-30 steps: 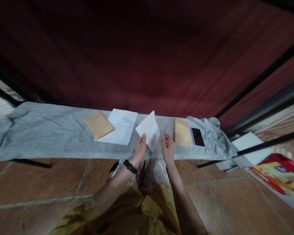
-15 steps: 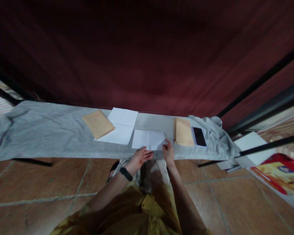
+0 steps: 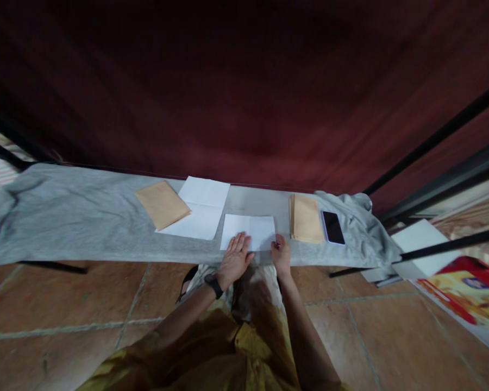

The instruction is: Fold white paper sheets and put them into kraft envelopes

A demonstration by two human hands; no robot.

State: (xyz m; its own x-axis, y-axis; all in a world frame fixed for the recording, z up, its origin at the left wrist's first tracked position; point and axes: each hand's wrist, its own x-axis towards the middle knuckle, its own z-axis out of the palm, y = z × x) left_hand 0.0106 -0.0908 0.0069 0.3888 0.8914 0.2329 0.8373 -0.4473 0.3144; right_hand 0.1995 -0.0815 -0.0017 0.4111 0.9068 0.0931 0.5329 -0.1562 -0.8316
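A folded sheet of white paper [image 3: 262, 227] lies on the grey cloth in front of me, with a crease running up its middle. My left hand [image 3: 235, 259] rests on the lower left part of this sheet, palm down and fingers stretched out. At the sheet's lower right corner is my right hand [image 3: 281, 254], its fingers curled closed. A small dark bit shows at those fingertips, too small to name. To the left, a larger creased sheet of white paper [image 3: 206, 209] lies partly under a brown envelope [image 3: 163, 205].
On the right, a stack of brown envelopes [image 3: 307, 220] lies beside a smartphone [image 3: 333, 227]. Grey cloth [image 3: 85, 217] covers the narrow table, bunched up at its right end. A dark red curtain [image 3: 244, 108] hangs behind. Black metal poles [image 3: 440, 136] and a red box [image 3: 472, 298] are at the right.
My left hand has turned palm down and moved up onto the folded sheet; before, it was at the sheet's lower edge with the palm turned sideways. My right hand has stayed at the corner.
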